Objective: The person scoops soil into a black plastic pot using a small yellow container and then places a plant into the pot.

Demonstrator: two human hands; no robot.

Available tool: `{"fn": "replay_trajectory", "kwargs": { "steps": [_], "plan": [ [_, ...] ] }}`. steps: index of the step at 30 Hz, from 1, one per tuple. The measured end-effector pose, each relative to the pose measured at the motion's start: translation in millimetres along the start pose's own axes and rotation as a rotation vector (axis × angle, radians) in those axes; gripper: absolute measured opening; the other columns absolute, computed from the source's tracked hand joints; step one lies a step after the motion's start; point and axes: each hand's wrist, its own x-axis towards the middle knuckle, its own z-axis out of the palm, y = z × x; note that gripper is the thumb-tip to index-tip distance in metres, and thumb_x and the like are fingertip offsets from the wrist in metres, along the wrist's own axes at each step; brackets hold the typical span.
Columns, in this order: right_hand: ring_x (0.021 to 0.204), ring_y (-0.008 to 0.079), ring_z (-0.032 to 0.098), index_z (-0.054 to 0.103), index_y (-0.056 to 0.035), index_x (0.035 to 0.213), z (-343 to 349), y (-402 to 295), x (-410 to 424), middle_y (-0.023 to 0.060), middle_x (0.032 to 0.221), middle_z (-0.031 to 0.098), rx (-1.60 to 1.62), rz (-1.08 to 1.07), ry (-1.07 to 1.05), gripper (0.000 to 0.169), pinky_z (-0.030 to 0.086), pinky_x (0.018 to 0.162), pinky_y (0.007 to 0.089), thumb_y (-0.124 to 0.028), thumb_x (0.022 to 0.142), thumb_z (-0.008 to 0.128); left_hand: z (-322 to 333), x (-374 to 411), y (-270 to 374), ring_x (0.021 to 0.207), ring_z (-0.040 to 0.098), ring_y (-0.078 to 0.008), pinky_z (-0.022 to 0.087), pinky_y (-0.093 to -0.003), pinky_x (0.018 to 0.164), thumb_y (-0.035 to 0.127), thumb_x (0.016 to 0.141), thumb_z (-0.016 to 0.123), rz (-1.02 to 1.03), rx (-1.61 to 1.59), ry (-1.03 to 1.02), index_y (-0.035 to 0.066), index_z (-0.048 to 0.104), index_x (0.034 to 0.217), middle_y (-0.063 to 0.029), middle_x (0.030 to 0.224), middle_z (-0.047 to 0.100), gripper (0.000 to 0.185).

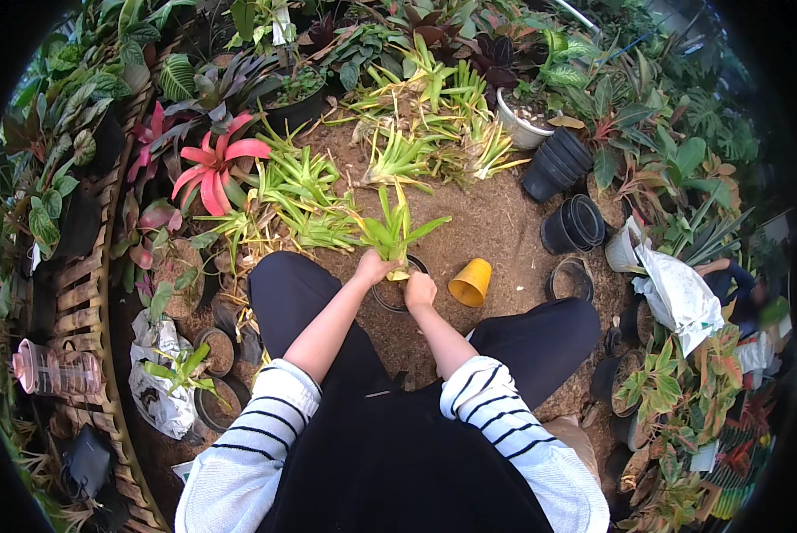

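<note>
A green leafy bromeliad plant (393,230) stands upright between my two hands, over a round dark pot (388,298) on the ground. My left hand (374,268) is closed around the lower part of the plant. Beside its base, my right hand (420,291) is curled at the pot's right rim; whether its fingers grip the plant base is hidden. A yellow plastic pot (470,282) lies tipped on the soil to the right of the hands.
Uprooted bromeliads (308,200) lie in heaps ahead and to the left. Stacked black pots (558,163) and a white plastic sack (682,290) are at the right. A red bromeliad (215,166) stands at the left, near a bamboo edging (108,293). Another person (738,286) is at the far right.
</note>
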Motion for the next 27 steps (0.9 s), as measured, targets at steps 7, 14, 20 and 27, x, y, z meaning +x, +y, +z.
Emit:
{"fn": "replay_trajectory", "kwargs": {
  "steps": [7,14,20,27],
  "plan": [
    [0.084,0.0176,0.067,0.061,0.0027,0.113,-31.8,41.8,-2.0,0.0135,0.086,0.069,0.627,-0.252,-0.114,0.042,0.053,0.072,0.0310,-0.005,0.073,0.071,-10.9,-6.0,0.0,0.126,0.044,-0.0324,0.031,-0.0384,0.107,0.065,0.068,0.067,-0.071,0.009,-0.008,0.002,0.054,0.125,-0.0226,0.133,0.048,0.086],
    [0.089,0.0381,0.064,0.064,-0.0025,0.109,-22.0,39.9,-19.0,0.0224,0.093,0.066,0.345,-0.109,0.013,0.030,0.050,0.081,0.0434,-0.016,0.083,0.059,2.0,-26.7,-32.7,0.102,0.061,-0.0316,0.051,-0.0379,0.083,0.041,0.078,0.069,-0.379,0.233,-0.361,-0.003,0.020,0.143,-0.0256,0.126,0.052,0.093],
    [0.105,0.0381,0.059,0.053,-0.0031,0.124,12.9,29.3,-16.8,0.0251,0.107,0.062,0.605,-0.013,-0.158,0.046,0.046,0.091,0.0424,-0.015,0.080,0.057,34.4,-42.7,-13.9,0.079,0.068,-0.0307,0.059,-0.0413,0.065,0.020,0.086,0.059,-0.876,-0.375,-0.200,0.007,0.020,0.139,-0.0212,0.117,0.057,0.066],
    [0.097,0.0241,0.065,0.057,-0.0042,0.121,9.4,38.6,-11.1,0.0155,0.107,0.066,0.792,-0.091,-0.140,0.045,0.050,0.084,0.0319,-0.007,0.077,0.066,49.5,-51.4,-24.4,0.090,0.067,-0.0300,0.059,-0.0412,0.074,0.011,0.095,0.039,-0.736,-0.729,-0.085,0.007,0.042,0.126,-0.0155,0.110,0.063,0.031]
  ]
}}
